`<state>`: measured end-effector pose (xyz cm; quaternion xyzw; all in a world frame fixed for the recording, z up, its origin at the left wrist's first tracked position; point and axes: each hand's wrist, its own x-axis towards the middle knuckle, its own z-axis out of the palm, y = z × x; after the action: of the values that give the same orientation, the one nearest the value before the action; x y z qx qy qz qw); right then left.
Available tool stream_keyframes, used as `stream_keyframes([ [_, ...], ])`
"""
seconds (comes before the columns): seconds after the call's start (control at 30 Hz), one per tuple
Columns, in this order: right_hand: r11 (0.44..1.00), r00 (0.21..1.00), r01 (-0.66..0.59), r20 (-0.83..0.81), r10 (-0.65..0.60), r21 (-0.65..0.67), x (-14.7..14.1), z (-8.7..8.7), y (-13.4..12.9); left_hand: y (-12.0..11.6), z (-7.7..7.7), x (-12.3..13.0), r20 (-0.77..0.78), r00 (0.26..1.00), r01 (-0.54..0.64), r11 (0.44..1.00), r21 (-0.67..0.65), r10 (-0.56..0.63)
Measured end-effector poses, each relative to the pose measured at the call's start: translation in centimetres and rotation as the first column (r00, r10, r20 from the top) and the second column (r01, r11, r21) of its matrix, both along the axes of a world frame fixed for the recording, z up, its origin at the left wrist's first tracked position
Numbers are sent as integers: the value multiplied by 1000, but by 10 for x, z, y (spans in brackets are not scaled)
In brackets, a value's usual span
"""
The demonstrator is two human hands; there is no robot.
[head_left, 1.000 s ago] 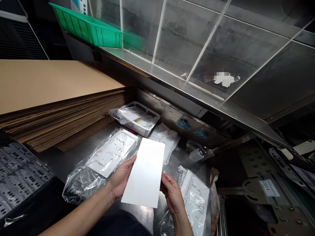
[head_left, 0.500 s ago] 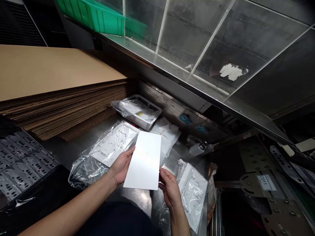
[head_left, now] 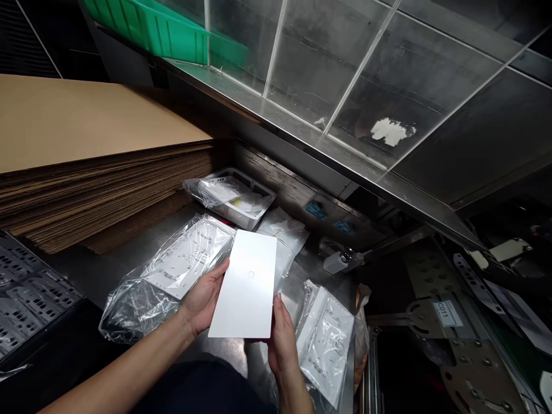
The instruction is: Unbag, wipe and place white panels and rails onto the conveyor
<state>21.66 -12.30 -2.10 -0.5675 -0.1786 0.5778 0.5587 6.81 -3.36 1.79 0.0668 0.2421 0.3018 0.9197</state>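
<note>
You are holding a smooth, matte white panel (head_left: pixel 244 284) between both hands, just below the middle of the frame. It is a flat, long rectangle with a small ring mark near its centre. Your left hand (head_left: pixel 202 300) grips its left long edge, with the fingers (head_left: pixel 219 277) curled against it. Your right hand (head_left: pixel 281 345) grips the lower right edge, with the thumb (head_left: pixel 276 313) pressed on the front face. Both hands are closed on the panel, and it is raised above the brushed stainless steel surface (head_left: pixel 107 270).

Left of the panel, a clear plastic bag (head_left: pixel 185 267) wraps a perforated white plate. Another clear bag (head_left: pixel 325 345) with a similar plate lies just right of your right hand. A third, cloudier bag (head_left: pixel 284 237) sits behind the panel, below a shallow metal tray (head_left: pixel 230 198) holding more wrapped pieces.

A thick stack of corrugated cardboard sheets (head_left: pixel 86 141) fills the left side, and dark perforated metal panels (head_left: pixel 26 299) lie at the lower left. A green plastic crate (head_left: pixel 146 29) sits at the upper left, behind a scuffed, transparent acrylic shield (head_left: pixel 366 75).
</note>
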Motion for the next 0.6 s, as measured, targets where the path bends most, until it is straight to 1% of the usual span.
stream_keyframes([
  [0.07,1000,994,8,104,-10,19,-5,5,-4,-1,2,3,-28,999,-40,999,8,40],
  [0.1,999,980,-2,201,-5,34,-7,7,-6,-2,4,4,-46,997,-69,998,13,69],
  [0.13,999,949,-22,315,5,50,-8,8,-9,-2,5,5,-60,994,-94,995,18,95],
  [0.2,994,859,-69,512,14,88,-8,8,-14,-2,9,4,-64,990,-121,992,30,123],
  [0.23,992,826,-71,564,-1,106,-7,6,-15,-2,10,3,-50,992,-113,993,30,115],
  [0.27,991,815,-59,579,-23,123,-5,4,-15,-3,12,2,-29,995,-96,995,27,96],
  [0.3,990,823,-33,566,-51,138,-3,2,-14,-3,13,0,-5,997,-78,997,23,78],
  [0.43,978,893,78,423,-155,192,13,0,-8,-5,17,-6,59,998,-24,1000,-7,25],
  [0.53,954,897,189,356,-264,231,22,2,-4,-5,20,-6,58,998,-9,1000,0,9],
  [0.6,951,918,246,271,-291,188,20,1,-1,-8,23,-2,25,1000,4,999,34,-5],
])
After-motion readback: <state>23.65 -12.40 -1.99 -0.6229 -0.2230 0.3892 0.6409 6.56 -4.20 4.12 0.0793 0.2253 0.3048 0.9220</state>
